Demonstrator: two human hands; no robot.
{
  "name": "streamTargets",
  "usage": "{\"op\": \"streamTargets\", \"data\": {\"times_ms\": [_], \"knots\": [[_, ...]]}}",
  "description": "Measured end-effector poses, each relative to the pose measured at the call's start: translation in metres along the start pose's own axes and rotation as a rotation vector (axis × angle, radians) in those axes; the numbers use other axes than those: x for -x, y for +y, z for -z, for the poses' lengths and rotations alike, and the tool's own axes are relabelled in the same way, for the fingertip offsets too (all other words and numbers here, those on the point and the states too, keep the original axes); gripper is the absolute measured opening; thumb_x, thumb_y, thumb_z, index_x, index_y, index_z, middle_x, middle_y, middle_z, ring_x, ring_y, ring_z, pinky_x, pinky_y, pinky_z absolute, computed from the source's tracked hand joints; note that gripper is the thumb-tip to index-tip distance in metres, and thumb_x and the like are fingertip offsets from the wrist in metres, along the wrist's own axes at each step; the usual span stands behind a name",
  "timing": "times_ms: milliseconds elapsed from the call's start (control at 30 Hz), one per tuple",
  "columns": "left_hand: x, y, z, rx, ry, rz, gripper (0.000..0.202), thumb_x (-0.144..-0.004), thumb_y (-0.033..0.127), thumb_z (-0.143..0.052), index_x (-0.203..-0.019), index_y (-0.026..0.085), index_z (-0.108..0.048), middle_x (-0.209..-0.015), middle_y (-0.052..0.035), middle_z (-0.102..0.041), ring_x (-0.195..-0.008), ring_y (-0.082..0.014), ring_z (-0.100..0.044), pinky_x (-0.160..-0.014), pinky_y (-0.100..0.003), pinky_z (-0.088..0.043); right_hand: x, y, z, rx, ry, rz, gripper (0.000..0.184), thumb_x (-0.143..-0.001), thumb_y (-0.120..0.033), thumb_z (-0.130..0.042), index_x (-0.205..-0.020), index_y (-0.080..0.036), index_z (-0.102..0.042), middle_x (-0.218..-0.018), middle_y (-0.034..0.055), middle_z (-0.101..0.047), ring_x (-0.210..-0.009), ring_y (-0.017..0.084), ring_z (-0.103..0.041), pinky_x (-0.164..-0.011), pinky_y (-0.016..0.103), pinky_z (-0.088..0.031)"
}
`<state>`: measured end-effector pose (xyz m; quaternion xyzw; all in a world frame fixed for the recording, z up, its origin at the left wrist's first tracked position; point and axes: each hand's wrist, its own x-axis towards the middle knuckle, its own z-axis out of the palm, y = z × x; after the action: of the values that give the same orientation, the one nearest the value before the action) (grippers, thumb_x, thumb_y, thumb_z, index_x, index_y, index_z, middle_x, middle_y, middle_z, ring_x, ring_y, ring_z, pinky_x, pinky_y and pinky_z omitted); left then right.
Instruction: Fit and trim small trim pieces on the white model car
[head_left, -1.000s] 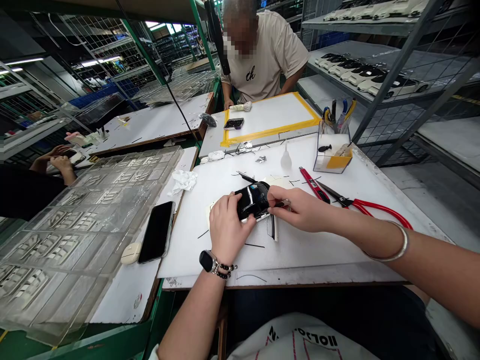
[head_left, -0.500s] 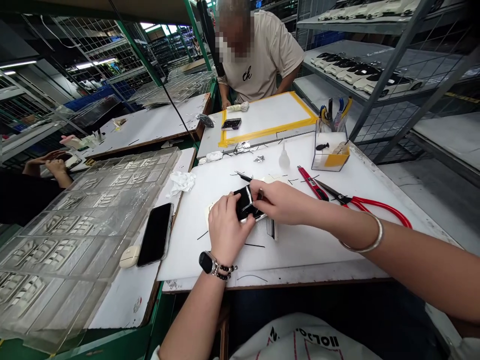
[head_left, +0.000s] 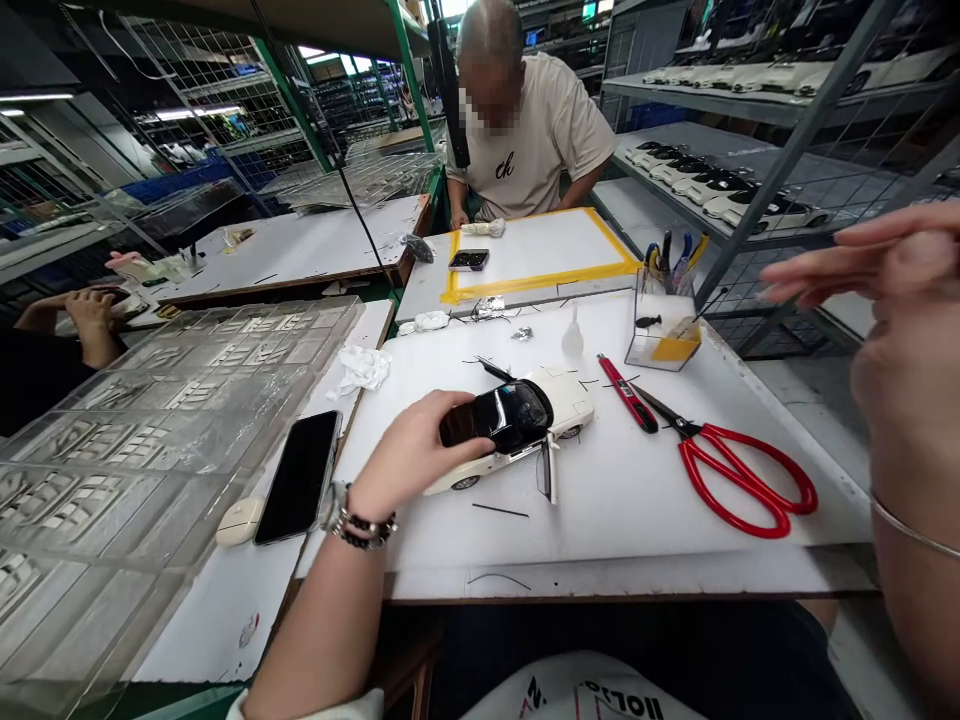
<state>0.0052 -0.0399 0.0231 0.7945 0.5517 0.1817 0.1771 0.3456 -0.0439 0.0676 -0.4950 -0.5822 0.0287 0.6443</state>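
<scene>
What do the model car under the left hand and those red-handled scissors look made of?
The model car looks like painted die-cast metal or hard plastic: smooth, glossy white and black with bright highlights, though the look can't settle which. The scissors seem to have dark steel blades and glossy red plastic or coated handles.

Red scissors and a red box cutter are lying on the right of the white board. A phone and a clear tray are sitting left of it.
</scene>
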Motion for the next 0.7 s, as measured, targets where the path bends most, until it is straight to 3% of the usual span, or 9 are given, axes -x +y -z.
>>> {"op": "streamTargets", "data": {"times_ms": [33, 67, 100, 167, 267, 367, 433, 533, 700], "knots": [[-0.006, -0.006, 0.007, 0.049, 0.019, 0.022, 0.045, -0.075, 0.05, -0.063, -0.112, 0.024, -0.059, -0.105, -0.005, -0.065, -0.097, -0.0209, -0.061, -0.079, -0.031, -0.049, -0.003, 0.015, 0.001, 0.02, 0.068, 0.029, 0.022, -0.09, -0.037, -0.049, -0.094, -0.02, -0.062, -0.086, 0.0083, -0.062, -0.078, 0.022, -0.064, -0.068, 0.038, -0.047], [-0.012, -0.012, 0.011, 0.081, 0.064, 0.046, 0.04, -0.077, 0.049, -0.061, -0.107, 0.023, -0.06, -0.097, -0.0036, -0.066, -0.09, -0.0187, -0.062, -0.073, -0.028, -0.049, -0.005, 0.03, 0.002, 0.114, 0.051, 0.025, 0.023, -0.09, -0.037, -0.049, -0.093, -0.02, -0.063, -0.093, 0.0101, -0.064, -0.081, 0.022, -0.063, -0.071, 0.038, -0.047], [-0.018, -0.019, 0.013, 0.092, 0.136, 0.067, 0.034, -0.077, 0.048, -0.06, -0.1, 0.022, -0.062, -0.085, -0.0017, -0.065, -0.081, -0.0165, -0.061, -0.066, -0.025, -0.046, -0.007, 0.046, 0.001, 0.235, -0.062, -0.026, 0.023, -0.089, -0.036, -0.049, -0.1, -0.021, -0.064, -0.1, 0.0107, -0.065, -0.089, 0.022, -0.061, -0.076, 0.038, -0.045], [-0.026, -0.033, 0.011, 0.062, 0.299, 0.102, 0.026, -0.079, 0.045, -0.058, -0.077, 0.02, -0.061, -0.061, 0.003, -0.053, -0.06, -0.012, -0.052, -0.056, -0.022, -0.039, -0.01, 0.074, 0.0, 0.33, -0.141, -0.06, 0.023, -0.081, -0.033, -0.061, -0.099, -0.02, -0.066, -0.097, 0.0111, -0.067, -0.086, 0.024, -0.061, -0.074, 0.037, -0.044], [-0.029, -0.05, 0.002, 0.009, 0.425, 0.128, 0.032, -0.079, 0.042, -0.055, -0.058, 0.019, -0.05, -0.051, 0.0054, -0.037, -0.049, -0.0097, -0.037, -0.05, -0.022, -0.029, -0.012, 0.098, -0.005, 0.383, -0.235, -0.099, 0.029, -0.076, -0.03, -0.065, -0.103, -0.019, -0.067, -0.089, 0.0088, -0.069, -0.079, 0.023, -0.062, -0.071, 0.035, -0.044], [-0.024, -0.059, -0.002, -0.019, 0.455, 0.125, 0.032, -0.078, 0.042, -0.055, -0.057, 0.019, -0.05, -0.051, 0.0054, -0.037, -0.049, -0.0096, -0.036, -0.051, -0.023, -0.028, -0.013, 0.102, -0.015, 0.461, -0.224, -0.085, 0.027, -0.077, -0.03, -0.062, -0.102, -0.019, -0.067, -0.081, 0.0059, -0.069, -0.073, 0.021, -0.061, -0.072, 0.035, -0.044], [-0.021, -0.061, -0.001, -0.031, 0.475, 0.127, 0.032, -0.078, 0.043, -0.055, -0.058, 0.019, -0.051, -0.05, 0.0055, -0.037, -0.048, -0.0094, -0.035, -0.052, -0.023, -0.028, -0.014, 0.099, -0.022, 0.517, -0.198, -0.045, 0.022, -0.077, -0.031, -0.061, -0.094, -0.019, -0.067, -0.079, 0.0052, -0.068, -0.073, 0.021, -0.061, -0.08, 0.038, -0.041], [-0.017, -0.059, 0.002, -0.025, 0.531, 0.107, 0.031, -0.078, 0.04, -0.056, -0.057, 0.019, -0.05, -0.049, 0.0057, -0.035, -0.048, -0.009, -0.034, -0.052, -0.023, -0.028, -0.014, 0.098, -0.029, 0.632, -0.096, 0.062, 0.018, -0.08, -0.031, -0.058, -0.09, -0.019, -0.066, -0.082, 0.0069, -0.068, -0.083, 0.025, -0.058, -0.094, 0.047, -0.028], [-0.013, -0.052, 0.003, 0.025, 0.687, 0.092, 0.032, -0.077, 0.034, -0.058, -0.053, 0.018, -0.045, -0.05, 0.0057, -0.033, -0.048, -0.0082, -0.03, -0.051, -0.023, -0.027, -0.013, 0.097, -0.013, 0.665, -0.091, 0.122, 0.02, -0.082, -0.036, -0.056, -0.093, -0.022, -0.063, -0.087, 0.0085, -0.066, -0.09, 0.031, -0.053, -0.092, 0.055, -0.022]]}}
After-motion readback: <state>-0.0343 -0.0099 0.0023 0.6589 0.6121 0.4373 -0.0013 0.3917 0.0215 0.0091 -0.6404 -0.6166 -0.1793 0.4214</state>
